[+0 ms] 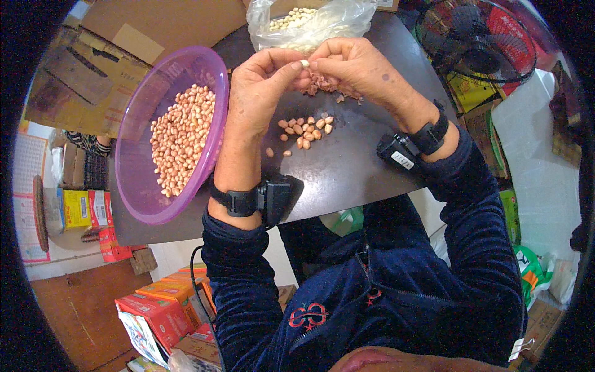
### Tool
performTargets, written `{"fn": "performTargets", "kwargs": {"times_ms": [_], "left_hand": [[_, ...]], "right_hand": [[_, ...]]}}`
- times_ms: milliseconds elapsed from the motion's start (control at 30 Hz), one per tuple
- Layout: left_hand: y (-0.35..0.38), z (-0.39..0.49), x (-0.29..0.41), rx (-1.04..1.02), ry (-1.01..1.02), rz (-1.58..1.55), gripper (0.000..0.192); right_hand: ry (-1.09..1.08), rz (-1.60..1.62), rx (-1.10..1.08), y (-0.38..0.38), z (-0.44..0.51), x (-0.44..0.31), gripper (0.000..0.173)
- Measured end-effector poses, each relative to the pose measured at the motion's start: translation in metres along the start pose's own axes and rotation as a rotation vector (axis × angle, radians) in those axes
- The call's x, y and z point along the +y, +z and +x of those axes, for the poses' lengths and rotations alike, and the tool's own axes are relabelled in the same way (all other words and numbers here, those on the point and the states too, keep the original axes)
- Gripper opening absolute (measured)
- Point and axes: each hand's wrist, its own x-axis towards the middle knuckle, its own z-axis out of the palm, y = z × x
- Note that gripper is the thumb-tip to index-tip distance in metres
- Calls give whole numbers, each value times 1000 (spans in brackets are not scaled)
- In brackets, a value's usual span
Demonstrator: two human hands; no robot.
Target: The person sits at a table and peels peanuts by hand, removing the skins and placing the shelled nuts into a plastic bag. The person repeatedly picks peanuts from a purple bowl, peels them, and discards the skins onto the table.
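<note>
A pale, skinless peanut kernel point(304, 63) is pinched at the fingertips of my left hand point(260, 83). The thumb and fingers of my right hand point(355, 65) meet at the kernel's other side; whether they also grip it I cannot tell. Under my hands lies a heap of reddish peanut skins point(320, 86). Closer to me, several peanuts in their skins point(307, 130) are scattered on the dark table point(344, 172). Left of my forearm, a purple plastic basin point(135, 153) holds many unpeeled peanuts point(183, 139). Beyond my hands, a clear plastic bag point(320, 28) contains pale peeled peanuts point(295, 19).
A black electric fan point(476, 51) stands beyond the table's right side. Cardboard boxes point(93, 83) rise behind the basin. Red and orange cartons point(158, 316) are stacked at the lower left. Black devices are strapped to both wrists, one a wrist unit point(276, 200) above the table's front edge.
</note>
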Motion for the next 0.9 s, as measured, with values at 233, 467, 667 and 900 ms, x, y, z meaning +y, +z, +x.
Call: {"fn": "performTargets", "kwargs": {"times_ms": [233, 467, 667, 900], "left_hand": [[-1, 0, 0, -32, -32, -29, 15], [1, 0, 0, -10, 36, 27, 18], [2, -2, 1, -55, 117, 140, 16], [0, -1, 1, -66, 96, 62, 17]], "right_hand": [[24, -53, 21, -3, 1, -1, 14], [-25, -72, 27, 2, 0, 3, 15], [24, -60, -22, -6, -1, -1, 14], [80, 85, -74, -14, 4, 2, 19]]}}
